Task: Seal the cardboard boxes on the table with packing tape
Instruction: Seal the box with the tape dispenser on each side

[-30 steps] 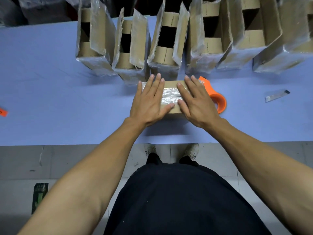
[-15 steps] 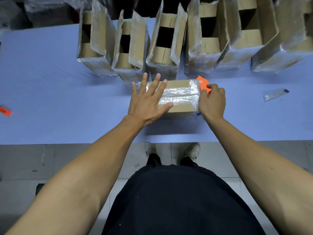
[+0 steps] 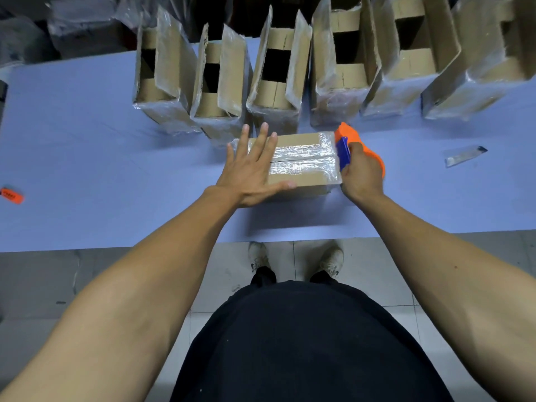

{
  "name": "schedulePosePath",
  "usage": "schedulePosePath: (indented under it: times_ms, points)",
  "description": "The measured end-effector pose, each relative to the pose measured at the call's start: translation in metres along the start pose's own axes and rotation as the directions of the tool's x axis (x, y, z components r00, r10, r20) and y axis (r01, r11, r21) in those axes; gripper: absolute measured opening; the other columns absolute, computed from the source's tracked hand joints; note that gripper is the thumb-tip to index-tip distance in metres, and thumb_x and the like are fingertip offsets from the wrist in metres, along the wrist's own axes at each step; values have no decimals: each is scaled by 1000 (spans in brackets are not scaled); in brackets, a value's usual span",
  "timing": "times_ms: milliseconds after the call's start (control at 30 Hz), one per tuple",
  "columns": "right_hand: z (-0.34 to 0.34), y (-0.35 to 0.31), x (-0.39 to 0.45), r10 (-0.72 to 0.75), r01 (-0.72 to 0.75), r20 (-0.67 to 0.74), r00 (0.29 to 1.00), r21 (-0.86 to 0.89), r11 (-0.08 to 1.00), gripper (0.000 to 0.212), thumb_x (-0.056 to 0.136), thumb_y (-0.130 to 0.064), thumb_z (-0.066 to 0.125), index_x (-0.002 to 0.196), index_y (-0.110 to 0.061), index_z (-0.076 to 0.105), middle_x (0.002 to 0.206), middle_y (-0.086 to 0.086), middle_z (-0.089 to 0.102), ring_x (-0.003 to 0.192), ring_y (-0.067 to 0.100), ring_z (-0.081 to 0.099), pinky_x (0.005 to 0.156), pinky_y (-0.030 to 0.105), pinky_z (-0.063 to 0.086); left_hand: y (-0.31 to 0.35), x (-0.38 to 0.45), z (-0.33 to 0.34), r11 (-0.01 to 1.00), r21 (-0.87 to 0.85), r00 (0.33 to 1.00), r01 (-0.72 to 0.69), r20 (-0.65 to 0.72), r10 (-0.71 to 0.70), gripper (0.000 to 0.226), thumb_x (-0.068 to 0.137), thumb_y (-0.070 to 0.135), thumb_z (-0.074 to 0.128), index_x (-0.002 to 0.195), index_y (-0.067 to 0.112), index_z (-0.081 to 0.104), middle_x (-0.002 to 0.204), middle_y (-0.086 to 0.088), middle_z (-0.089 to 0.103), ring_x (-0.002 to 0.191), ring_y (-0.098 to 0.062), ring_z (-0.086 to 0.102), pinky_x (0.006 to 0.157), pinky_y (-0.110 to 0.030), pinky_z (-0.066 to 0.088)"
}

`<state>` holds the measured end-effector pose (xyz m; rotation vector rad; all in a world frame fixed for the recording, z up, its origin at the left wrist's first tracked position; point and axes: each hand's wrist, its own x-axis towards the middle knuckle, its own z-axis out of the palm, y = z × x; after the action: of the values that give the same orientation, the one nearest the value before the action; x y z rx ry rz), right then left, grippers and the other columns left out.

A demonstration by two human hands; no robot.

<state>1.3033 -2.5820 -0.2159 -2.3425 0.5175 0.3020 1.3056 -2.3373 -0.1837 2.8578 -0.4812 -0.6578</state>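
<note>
The person wears a black garment [image 3: 307, 343], dark trousers and scuffed pale sneakers [image 3: 259, 254], with arms bare.

Orange object [image 3: 11, 195] at table's left, perhaps a utility knife [image 3: 465, 156] right

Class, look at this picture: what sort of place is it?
Probably a packing workstation: a row of open cardboard boxes on a blue-covered table, and an orange tape dispenser at a taped brown box.

Even, cool overhead light, glare on plastic wrap, soft shadows, wide-angle bending at edges.
</note>
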Motion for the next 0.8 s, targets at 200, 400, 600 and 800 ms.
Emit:
schedulePosePath:
  times_ms: [200,400,600,800]
  points:
    - [-35,-3,-11,-68,65,-159,985,-24,998,38,95,-25,44,130,-13,50,117,14,61,97,29,54,75,33,37,-10,-4,0,994,2,994,-110,-18,110,122,80,78,59,162,18,-9,167,-6,-25,150,-37,-30,119,-63,-9]
    - [-74,-23,-14,-293,258,-69,954,-316,913,54,77,-32,71,122,-13,49,115,11,58,104,36,55,74,39,46,-10,-4,-2,991,-78,993,-105,-69,99,121,77,55,80,163,19,2,171,-1,-7,154,-34,-21,122,-57,-5]
    - [-94,-75,-26,-513,516,90,854,-277,811,51,77,-44,68,122,-27,52,112,-2,66,98,26,61,78,40,52,-3,-7,-9,997,-44,997,-58,-58,56,124,72,61,81,163,24,5,171,4,-3,155,-32,-17,121,-63,0]
    - [-68,-115,-43,-701,764,320,638,-147,628,51,75,-49,72,118,-27,54,102,-4,64,86,19,58,71,36,49,-1,-9,-13,985,-166,998,43,-41,-50,129,60,74,80,161,23,19,169,-10,15,157,-32,3,121,-55,-15]
